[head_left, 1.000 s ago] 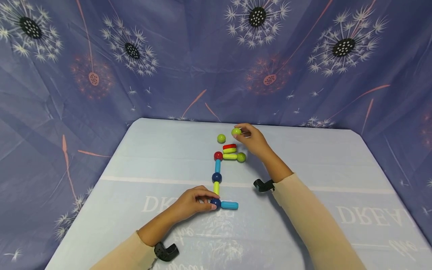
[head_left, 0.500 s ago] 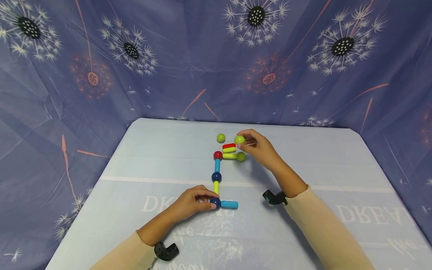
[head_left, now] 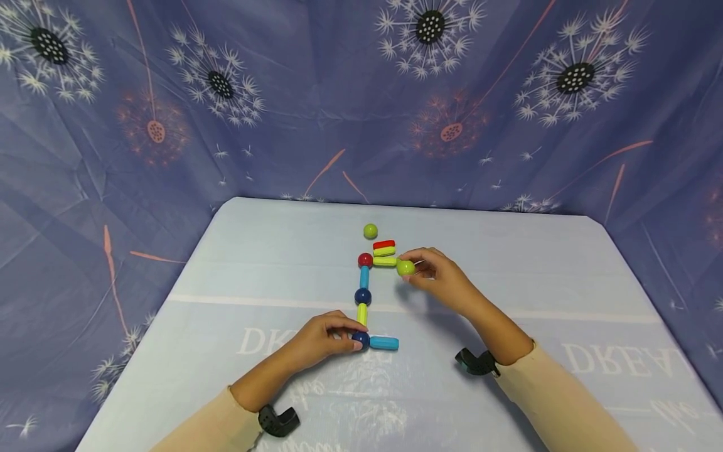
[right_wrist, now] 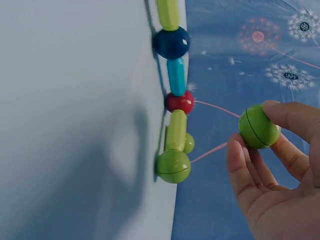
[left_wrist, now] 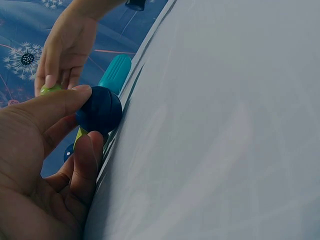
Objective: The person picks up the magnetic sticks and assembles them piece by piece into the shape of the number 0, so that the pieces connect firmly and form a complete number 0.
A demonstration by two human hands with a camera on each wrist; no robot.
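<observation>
Left hand (head_left: 322, 339) pinches the navy ball (head_left: 360, 340); right hand (head_left: 443, 279) pinches a green ball (right_wrist: 258, 126). Bump the chain's end ball (right_wrist: 173, 166) beside it and the rods could scatter.

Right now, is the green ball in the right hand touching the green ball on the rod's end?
Apart. The right wrist view shows a clear gap between the held green ball and the rod-end green ball.

Green ball (right_wrist: 258, 126) pinched above the table; dark blue ball (left_wrist: 99, 111) gripped at chain's near end.
</observation>
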